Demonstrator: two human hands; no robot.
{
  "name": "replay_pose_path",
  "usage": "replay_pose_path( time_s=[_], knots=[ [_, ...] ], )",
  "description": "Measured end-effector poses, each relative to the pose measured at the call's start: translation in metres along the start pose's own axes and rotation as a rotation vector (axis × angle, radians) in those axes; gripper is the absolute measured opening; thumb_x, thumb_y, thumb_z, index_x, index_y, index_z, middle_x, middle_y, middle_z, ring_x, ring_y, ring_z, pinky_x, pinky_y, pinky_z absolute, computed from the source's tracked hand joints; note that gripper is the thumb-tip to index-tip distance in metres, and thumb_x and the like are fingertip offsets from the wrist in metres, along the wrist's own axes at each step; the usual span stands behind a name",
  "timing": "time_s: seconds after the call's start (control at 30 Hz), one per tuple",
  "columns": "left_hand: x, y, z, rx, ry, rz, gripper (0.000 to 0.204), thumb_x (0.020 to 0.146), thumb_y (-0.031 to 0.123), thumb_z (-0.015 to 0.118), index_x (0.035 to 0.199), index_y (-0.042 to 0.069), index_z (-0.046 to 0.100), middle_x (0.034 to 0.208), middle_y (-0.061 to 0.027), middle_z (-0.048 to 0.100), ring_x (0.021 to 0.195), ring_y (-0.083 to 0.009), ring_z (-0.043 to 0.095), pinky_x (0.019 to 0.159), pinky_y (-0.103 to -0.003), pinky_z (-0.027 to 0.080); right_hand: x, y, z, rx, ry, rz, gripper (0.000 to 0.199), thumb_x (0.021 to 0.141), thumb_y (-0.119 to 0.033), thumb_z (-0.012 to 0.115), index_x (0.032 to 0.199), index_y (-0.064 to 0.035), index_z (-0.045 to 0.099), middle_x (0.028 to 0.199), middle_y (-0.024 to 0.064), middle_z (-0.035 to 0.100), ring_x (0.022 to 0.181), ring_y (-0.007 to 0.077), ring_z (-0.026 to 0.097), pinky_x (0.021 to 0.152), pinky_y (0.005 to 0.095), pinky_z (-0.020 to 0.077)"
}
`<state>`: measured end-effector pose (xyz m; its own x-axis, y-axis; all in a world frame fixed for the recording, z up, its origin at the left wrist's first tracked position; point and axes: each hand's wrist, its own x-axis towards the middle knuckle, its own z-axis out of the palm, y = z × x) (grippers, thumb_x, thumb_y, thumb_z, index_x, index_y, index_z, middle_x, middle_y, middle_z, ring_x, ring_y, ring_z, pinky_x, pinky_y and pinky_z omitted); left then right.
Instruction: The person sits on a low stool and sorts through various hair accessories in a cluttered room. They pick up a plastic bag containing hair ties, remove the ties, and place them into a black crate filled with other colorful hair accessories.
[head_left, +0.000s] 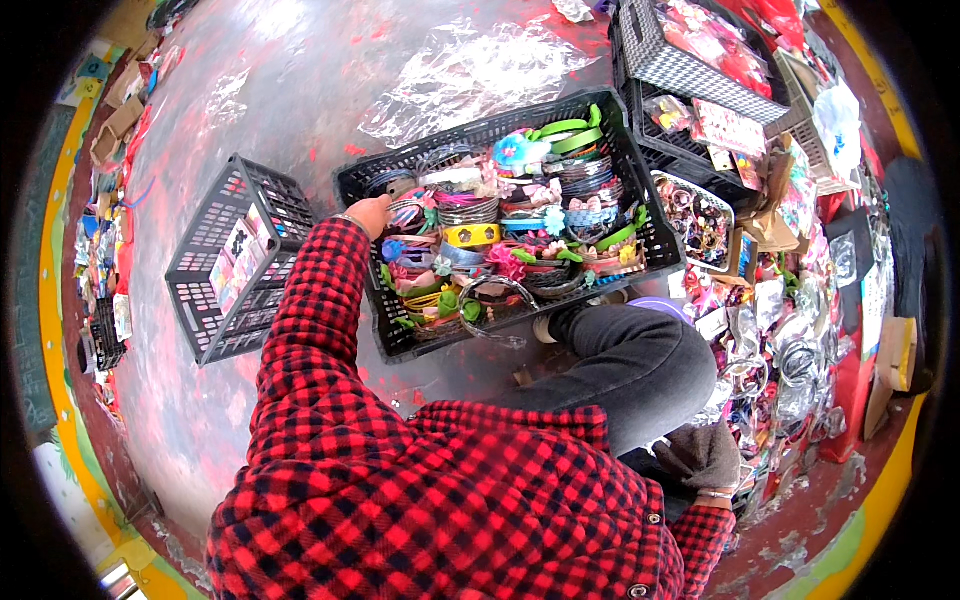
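A black plastic crate (368,290) stands in front of me, packed with rows of bundled headbands (505,222) in many colours, some with flowers and bows. My left hand (371,215) is at its left rim, beside the nearest bundles. Its fingers look closed, but whether they grip the rim or a headband is not clear. Clear wrapping and a dark band (500,300) stick up over the near side. Low on the right, by my bent knee, a grey-brown cloth (705,455) covers my right hand, so its fingers are hidden.
An upended black crate (240,262) stands on the left. Clear plastic sheeting (480,75) lies on the floor beyond. On the right are stacked crates (690,65), a white tray (692,220) of small accessories and a heap of packaged goods (775,340).
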<state>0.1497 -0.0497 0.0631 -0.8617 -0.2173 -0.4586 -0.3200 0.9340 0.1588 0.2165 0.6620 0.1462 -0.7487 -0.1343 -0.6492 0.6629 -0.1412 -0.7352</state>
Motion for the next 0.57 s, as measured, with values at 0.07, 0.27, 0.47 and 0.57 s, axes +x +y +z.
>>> replay_pose_path(
  time_s=[0.07, 0.27, 0.47, 0.57],
  knots=[
    [0.004, -0.009, 0.005, 0.033, -0.022, 0.045, 0.024, 0.085, 0.023, 0.051, 0.098, 0.003, 0.051, 0.088, -0.0218, 0.060, 0.087, -0.0375, 0.058, 0.075, -0.045, 0.045, -0.005, -0.014, 0.018, -0.031, -0.006, -0.010, 0.026, 0.072, -0.041, 0.056, 0.068, -0.0160, 0.055, 0.058, 0.0035, 0.053, 0.056, 0.0212, 0.050, 0.056, 0.0354, 0.0363],
    [0.037, -0.025, 0.035, 0.180, -0.040, 0.089, 0.021, 0.084, 0.019, 0.049, 0.098, 0.004, 0.054, 0.088, -0.0191, 0.061, 0.086, -0.0348, 0.059, 0.076, -0.041, 0.046, -0.028, -0.060, 0.093, -0.028, 0.155, 0.030, 0.030, 0.065, -0.041, 0.065, 0.063, -0.0136, 0.051, 0.059, 0.0025, 0.050, 0.054, 0.0205, 0.047, 0.057, 0.0319, 0.0356],
    [0.067, -0.009, 0.035, 0.255, -0.150, 0.151, 0.027, 0.081, 0.024, 0.054, 0.101, 0.005, 0.058, 0.095, -0.0198, 0.061, 0.090, -0.0330, 0.059, 0.077, -0.041, 0.046, -0.020, -0.045, 0.066, 0.031, 0.106, 0.078, 0.035, 0.061, -0.036, 0.071, 0.073, -0.0093, 0.051, 0.061, 0.0033, 0.050, 0.058, 0.0212, 0.049, 0.062, 0.0316, 0.0387],
    [0.058, 0.023, 0.015, 0.297, -0.278, 0.019, 0.032, 0.081, 0.026, 0.056, 0.107, 0.008, 0.058, 0.114, -0.0202, 0.055, 0.097, -0.0280, 0.058, 0.083, -0.039, 0.044, -0.012, -0.032, 0.044, 0.057, 0.072, 0.088, 0.031, 0.067, -0.035, 0.065, 0.071, -0.0095, 0.049, 0.061, 0.0035, 0.049, 0.061, 0.0207, 0.051, 0.065, 0.0346, 0.0418]
  ],
)
